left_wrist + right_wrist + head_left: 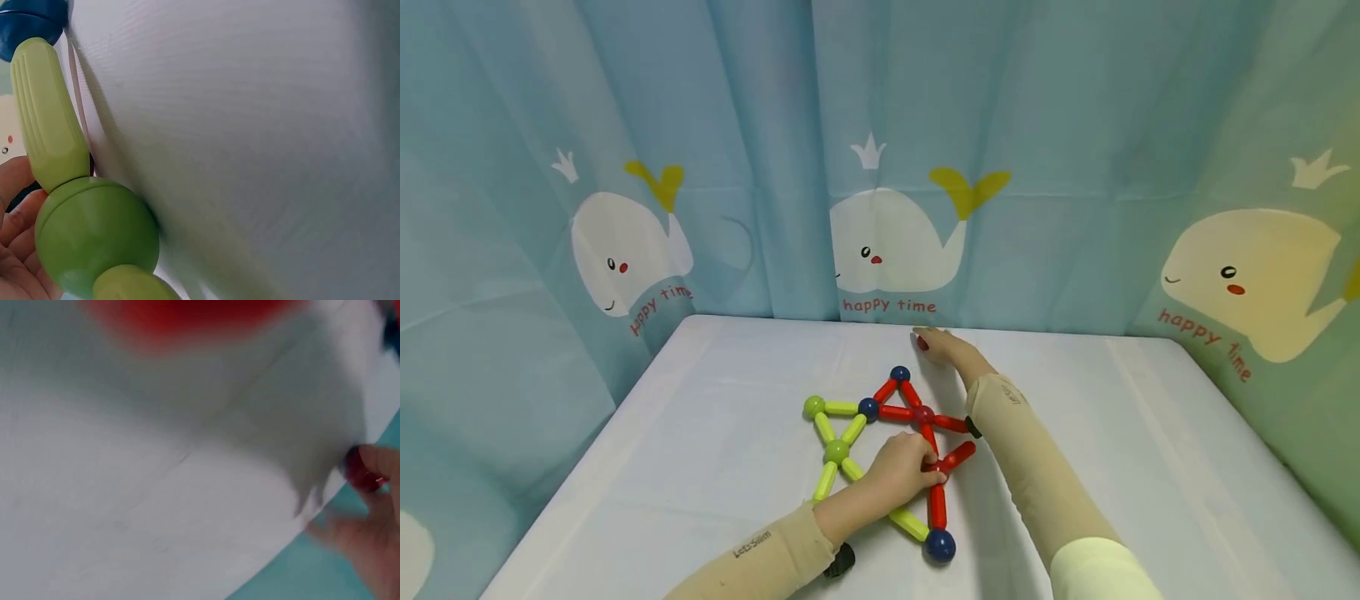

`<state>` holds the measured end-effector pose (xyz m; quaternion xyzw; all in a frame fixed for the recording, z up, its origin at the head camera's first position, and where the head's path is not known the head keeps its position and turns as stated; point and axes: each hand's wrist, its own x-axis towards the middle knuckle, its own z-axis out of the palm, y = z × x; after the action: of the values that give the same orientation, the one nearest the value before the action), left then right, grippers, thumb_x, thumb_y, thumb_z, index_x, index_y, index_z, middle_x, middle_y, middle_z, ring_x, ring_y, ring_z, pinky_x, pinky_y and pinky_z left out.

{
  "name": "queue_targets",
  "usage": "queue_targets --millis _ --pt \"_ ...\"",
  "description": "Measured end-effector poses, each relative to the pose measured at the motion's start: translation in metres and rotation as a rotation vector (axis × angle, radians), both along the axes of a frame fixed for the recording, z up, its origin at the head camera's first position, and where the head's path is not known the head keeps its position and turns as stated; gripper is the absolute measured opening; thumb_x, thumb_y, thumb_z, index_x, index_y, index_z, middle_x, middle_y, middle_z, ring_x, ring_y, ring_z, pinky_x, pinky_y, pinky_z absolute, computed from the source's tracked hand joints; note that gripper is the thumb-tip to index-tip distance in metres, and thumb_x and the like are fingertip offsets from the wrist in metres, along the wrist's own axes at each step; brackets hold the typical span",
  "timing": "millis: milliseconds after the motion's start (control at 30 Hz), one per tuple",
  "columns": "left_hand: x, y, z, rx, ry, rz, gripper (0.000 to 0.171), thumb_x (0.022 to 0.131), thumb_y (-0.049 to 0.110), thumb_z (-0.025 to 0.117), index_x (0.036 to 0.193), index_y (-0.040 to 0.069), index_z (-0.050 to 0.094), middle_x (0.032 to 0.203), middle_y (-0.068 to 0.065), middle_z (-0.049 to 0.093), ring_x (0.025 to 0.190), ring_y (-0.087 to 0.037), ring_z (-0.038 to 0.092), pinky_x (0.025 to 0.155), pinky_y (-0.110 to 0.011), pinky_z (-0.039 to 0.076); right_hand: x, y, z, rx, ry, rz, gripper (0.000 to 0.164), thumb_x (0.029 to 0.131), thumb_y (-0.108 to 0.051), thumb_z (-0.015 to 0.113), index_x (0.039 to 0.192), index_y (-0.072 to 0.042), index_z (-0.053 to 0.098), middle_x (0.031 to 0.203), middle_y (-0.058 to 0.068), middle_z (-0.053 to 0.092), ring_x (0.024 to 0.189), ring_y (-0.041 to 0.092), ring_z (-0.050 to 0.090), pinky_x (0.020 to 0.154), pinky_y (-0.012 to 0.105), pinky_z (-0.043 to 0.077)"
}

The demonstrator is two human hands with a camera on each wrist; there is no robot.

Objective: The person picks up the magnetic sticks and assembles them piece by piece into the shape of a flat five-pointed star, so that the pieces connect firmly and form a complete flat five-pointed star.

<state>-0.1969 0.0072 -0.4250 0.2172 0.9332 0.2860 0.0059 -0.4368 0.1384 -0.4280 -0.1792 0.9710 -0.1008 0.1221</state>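
Observation:
On the white table lies a flat frame of magnetic rods and balls, with lime-green rods (841,408) on the left and red rods (897,413) on the right. Dark blue balls (940,546), green balls (837,451) and a red ball (924,415) join them. My left hand (895,468) reaches over the frame and pinches a red ball joint (937,469) on its right side, partly covering it. Near the table's far edge, my right hand (946,347) holds a separate small red ball (361,472) between thumb and fingers.
The white table (715,400) ends at the back against a light blue curtain (760,150) printed with whales. My right forearm (1037,458) passes along the frame's right side, overlapping the end of one red rod in the head view.

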Motion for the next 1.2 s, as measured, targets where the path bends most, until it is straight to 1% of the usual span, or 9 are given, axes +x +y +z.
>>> queue_targets --millis 67,100,200,233,367,533,667,1000,1200 --pt "0.0 0.0 0.0 -0.008 -0.006 0.005 0.02 0.077 0.023 0.078 0.067 0.009 0.068 0.055 0.007 0.052 0.055 -0.005 0.04 0.052 -0.015 0.032 -0.029 0.016 -0.027 0.03 -0.01 0.069 0.048 0.095 -0.009 0.051 0.141 -0.006 0.038 0.141 0.021 0.043 0.131 0.036 0.04 0.109 0.051 0.031" --pt "0.001 0.0 0.001 -0.013 -0.005 0.005 0.02 0.077 0.023 0.078 0.067 0.008 0.068 0.055 0.007 0.052 0.055 -0.005 0.04 0.052 -0.015 0.032 -0.043 0.025 -0.041 0.014 0.032 0.132 0.042 0.094 -0.014 0.055 0.134 -0.007 0.045 0.13 0.019 0.053 0.121 0.03 0.05 0.105 0.043 0.038" --pt "0.0 0.002 0.001 -0.014 0.0 -0.005 0.02 0.077 0.022 0.078 0.068 0.008 0.067 0.055 0.007 0.051 0.055 -0.005 0.039 0.052 -0.015 0.032 -0.049 0.037 -0.047 0.016 0.083 0.177 0.032 0.09 -0.019 0.064 0.118 -0.009 0.053 0.109 0.012 0.06 0.1 0.024 0.055 0.094 0.037 0.045" --pt "0.0 0.002 0.001 -0.014 0.005 -0.012 0.021 0.077 0.022 0.078 0.067 0.008 0.067 0.055 0.007 0.049 0.054 -0.005 0.039 0.052 -0.015 0.031 -0.043 0.039 -0.043 -0.004 0.083 0.174 0.03 0.089 -0.018 0.065 0.115 -0.009 0.054 0.105 0.011 0.061 0.098 0.024 0.055 0.092 0.037 0.046" --pt "-0.001 0.004 0.001 -0.004 0.017 -0.031 0.023 0.078 0.023 0.077 0.064 0.009 0.064 0.054 0.008 0.045 0.054 -0.004 0.037 0.051 -0.015 0.029 0.002 0.033 -0.001 -0.039 0.05 0.102 0.025 0.087 -0.006 0.064 0.111 -0.001 0.056 0.102 0.017 0.059 0.095 0.029 0.054 0.09 0.044 0.046" --pt "-0.003 0.002 0.003 -0.008 0.036 -0.021 0.023 0.078 0.023 0.077 0.064 0.01 0.064 0.055 0.008 0.046 0.054 -0.004 0.038 0.051 -0.015 0.03 0.028 0.03 0.023 -0.052 0.074 0.09 0.03 0.09 -0.006 0.061 0.118 0.003 0.054 0.109 0.019 0.058 0.099 0.03 0.052 0.094 0.042 0.045" --pt "-0.002 0.0 0.002 -0.01 0.012 -0.019 0.022 0.078 0.023 0.077 0.065 0.009 0.065 0.055 0.007 0.048 0.054 -0.005 0.039 0.051 -0.014 0.031 0.031 0.028 0.024 -0.043 0.053 0.065 0.035 0.091 -0.007 0.06 0.124 0.002 0.052 0.118 0.021 0.057 0.107 0.031 0.052 0.1 0.043 0.043" --pt "0.0 0.003 0.005 -0.017 -0.003 -0.002 0.02 0.078 0.023 0.077 0.069 0.008 0.067 0.058 0.006 0.051 0.056 -0.006 0.04 0.053 -0.015 0.032 0.038 0.038 0.022 -0.086 0.128 0.047 0.028 0.091 -0.002 0.056 0.117 0.005 0.049 0.105 0.021 0.058 0.095 0.03 0.053 0.091 0.044 0.047" --pt "0.001 0.001 0.004 -0.009 -0.019 0.001 0.019 0.078 0.022 0.077 0.069 0.007 0.067 0.057 0.006 0.05 0.056 -0.006 0.041 0.053 -0.015 0.032 0.051 0.042 0.022 -0.11 0.114 0.039 0.033 0.093 -0.004 0.055 0.121 0.005 0.041 0.11 0.024 0.057 0.1 0.033 0.055 0.093 0.045 0.046"
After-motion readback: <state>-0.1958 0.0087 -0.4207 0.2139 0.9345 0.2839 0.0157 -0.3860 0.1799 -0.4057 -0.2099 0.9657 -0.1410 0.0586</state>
